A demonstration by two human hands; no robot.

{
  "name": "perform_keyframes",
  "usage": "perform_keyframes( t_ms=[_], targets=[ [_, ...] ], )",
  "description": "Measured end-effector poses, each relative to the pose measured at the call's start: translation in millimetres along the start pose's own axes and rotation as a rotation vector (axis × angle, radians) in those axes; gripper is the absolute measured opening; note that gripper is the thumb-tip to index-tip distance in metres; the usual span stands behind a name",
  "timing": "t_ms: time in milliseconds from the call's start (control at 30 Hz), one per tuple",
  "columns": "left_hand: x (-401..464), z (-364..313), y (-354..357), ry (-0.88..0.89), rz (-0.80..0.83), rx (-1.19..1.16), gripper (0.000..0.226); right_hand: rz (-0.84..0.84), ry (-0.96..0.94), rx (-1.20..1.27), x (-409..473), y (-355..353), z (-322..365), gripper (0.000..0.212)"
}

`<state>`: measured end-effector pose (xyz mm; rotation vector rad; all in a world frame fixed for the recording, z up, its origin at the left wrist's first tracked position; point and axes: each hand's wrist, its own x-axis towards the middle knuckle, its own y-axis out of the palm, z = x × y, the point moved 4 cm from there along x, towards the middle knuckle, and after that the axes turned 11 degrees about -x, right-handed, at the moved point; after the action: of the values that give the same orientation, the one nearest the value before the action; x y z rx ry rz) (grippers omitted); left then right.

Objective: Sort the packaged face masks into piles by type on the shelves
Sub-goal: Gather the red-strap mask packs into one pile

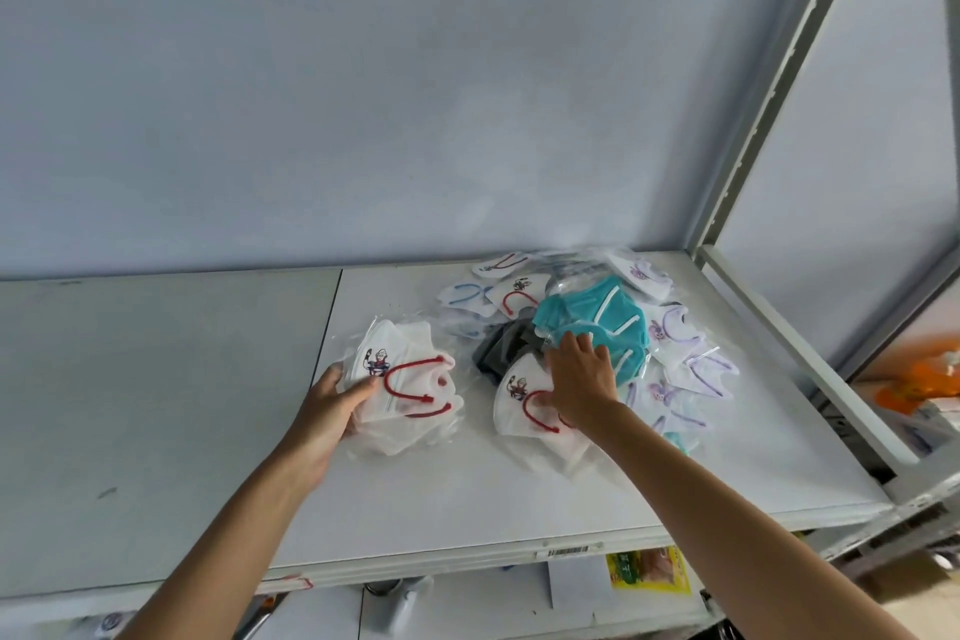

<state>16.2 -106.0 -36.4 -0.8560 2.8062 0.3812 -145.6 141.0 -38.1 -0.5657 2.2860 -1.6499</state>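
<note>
On the white shelf (208,405) lies a mixed heap of packaged masks. My left hand (332,405) grips a small stack of white masks with red ear loops (410,385), set apart to the left of the heap. My right hand (579,379) rests with spread fingers on the heap, over another white red-loop mask (519,405) and the edge of the teal masks (592,317). A dark grey mask (501,353) lies under them. White masks with purple loops (691,369) sit on the right, and a blue-loop mask (465,299) at the back.
A grey metal upright (769,83) and the shelf's right rail (810,364) border the heap. A pale wall rises behind the shelf. Below the front edge hangs a barcode label (569,551) and a yellow packet (649,569). Orange items (930,379) lie beyond the rack at right.
</note>
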Motion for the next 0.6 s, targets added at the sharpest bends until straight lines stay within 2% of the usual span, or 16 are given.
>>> perform_keyframes(
  t_ms=[100, 200, 367, 500, 600],
  targets=[
    [3, 0, -8, 0.001, -0.013, -0.012, 0.013, -0.028, -0.01, 0.124, 7, -4, 9, 0.052],
    [8, -2, -13, 0.005, -0.018, -0.036, 0.015, -0.042, 0.074, 0.496, 12, -14, 9, 0.036],
    [22, -11, -16, 0.021, -0.027, -0.089, 0.016, 0.076, 0.308, 1.104, 21, -30, -7, 0.041],
    [39, -17, -17, 0.033, -0.002, -0.076, 0.012, -0.051, 0.479, 1.025, 38, -30, -24, 0.024],
    [52, -23, -16, 0.045, 0.012, -0.058, 0.011, -0.086, 0.55, 1.083, 54, -27, -25, 0.043]
  ],
)
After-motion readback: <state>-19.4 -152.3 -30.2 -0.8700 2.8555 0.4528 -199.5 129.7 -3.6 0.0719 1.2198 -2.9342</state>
